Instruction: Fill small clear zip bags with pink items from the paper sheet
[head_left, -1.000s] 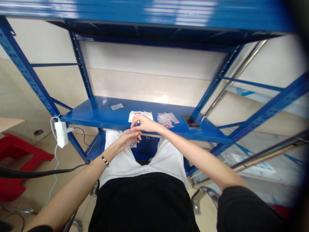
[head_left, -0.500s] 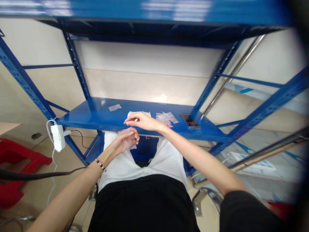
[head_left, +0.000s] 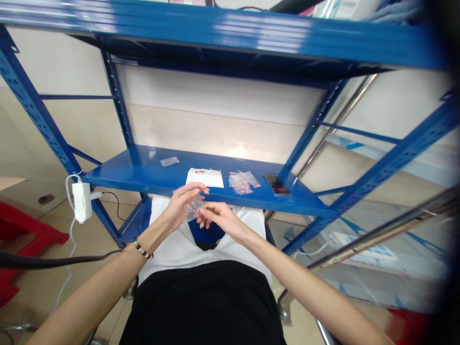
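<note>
In front of the shelf edge, above my lap, my left hand is closed on a small clear plastic bag. My right hand has its fingers curled in a pinch at the bag's lower right side. What lies inside the bag is too small to make out now. Just beyond the hands, a white sheet lies on the blue shelf, with small reddish bits near its far edge. To its right, clear bags with small pink and red pieces lie in an overlapping group.
Another small flat bag lies at the shelf's left. A blurred dark object is at the right. A white power strip hangs by the left post. The upper shelf beam crosses overhead; a red stool stands left.
My right hand has come down from over the white sheet to the bag in my left hand. The sheet is now uncovered. The view has shifted slightly.
</note>
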The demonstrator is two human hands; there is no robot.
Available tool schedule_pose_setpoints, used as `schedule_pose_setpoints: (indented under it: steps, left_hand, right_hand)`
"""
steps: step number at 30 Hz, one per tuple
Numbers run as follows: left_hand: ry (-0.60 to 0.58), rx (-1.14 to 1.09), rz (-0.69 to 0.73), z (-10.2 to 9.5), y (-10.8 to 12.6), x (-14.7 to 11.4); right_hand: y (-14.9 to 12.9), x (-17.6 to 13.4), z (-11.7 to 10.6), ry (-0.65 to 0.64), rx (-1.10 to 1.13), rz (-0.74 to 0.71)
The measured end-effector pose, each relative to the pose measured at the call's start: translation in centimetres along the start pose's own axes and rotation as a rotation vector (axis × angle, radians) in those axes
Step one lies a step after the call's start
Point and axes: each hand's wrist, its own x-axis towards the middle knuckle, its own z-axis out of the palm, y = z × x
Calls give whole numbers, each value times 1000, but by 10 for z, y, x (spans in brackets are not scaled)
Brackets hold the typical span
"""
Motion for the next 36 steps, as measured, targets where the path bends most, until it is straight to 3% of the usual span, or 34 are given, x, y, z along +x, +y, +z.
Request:
schedule_pose_setpoints:
  steps: [4, 8, 12, 15, 19, 22, 26, 30, 36]
  left_hand:
    - [-58, 6, -81, -7, -18, -9]
    - [-103, -26, -218, -11, -31, -13]
    - [-38, 58, -232, -25, -38, 1]
    - [51, 191, -301, -38, -44, 10]
    - [67, 193, -442, -47, -49, 10]
    - [30, 156, -394, -48, -47, 7]
    - [28, 200, -432, -47, -43, 8]
    - [19, 245, -489, -47, -37, 9]
    - [-4, 263, -478, -49, -39, 9]
  right_hand:
    - [9, -14, 11, -16, 62, 58]
    - [22, -22, 9, -41, 77, 169]
    - [32, -13, -10, 133, -16, 144]
    - [30, 12, -32, 280, -268, -49]
    - [22, 76, -74, 391, -753, -282]
    - [26, 135, -109, 406, -975, -218]
    - [39, 191, -141, 432, -1074, -75]
    - [46, 214, -147, 421, -1105, -46]
    - [52, 219, -138, 356, -1151, 1]
